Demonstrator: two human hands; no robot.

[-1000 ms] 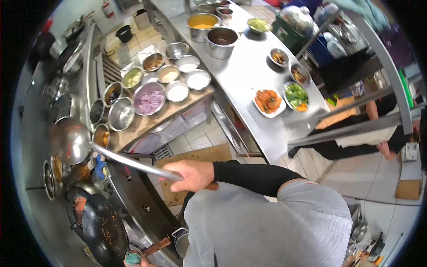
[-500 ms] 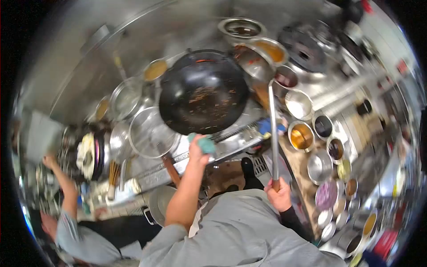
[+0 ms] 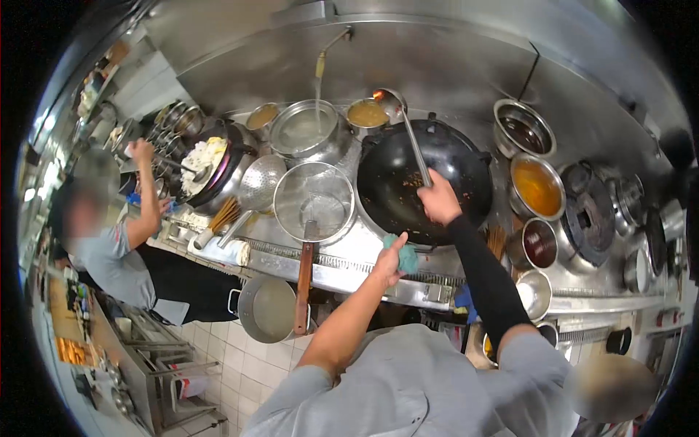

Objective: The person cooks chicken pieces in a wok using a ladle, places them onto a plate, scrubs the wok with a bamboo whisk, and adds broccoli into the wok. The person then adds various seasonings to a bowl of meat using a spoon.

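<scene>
My left hand is closed on a green cloth at the near rim of a black wok. Small browned food bits lie scattered inside the wok. Gripped in my right hand is a long-handled metal ladle, reaching across the wok. The ladle's bowl is past the far left rim, beside a pot of yellowish liquid; a reddish patch shows in it. Left of the wok lies a wire-mesh strainer with a wooden handle.
A perforated skimmer and a water pot stand to the left. Beyond, a co-worker stirs white and yellow food in another wok. Pots of orange liquid and dark red sauce stand on the right.
The view has swung left, bringing the co-worker further in. My right hand has carried the ladle from beside my body to over the wok. My left hand still holds the cloth at the rim.
</scene>
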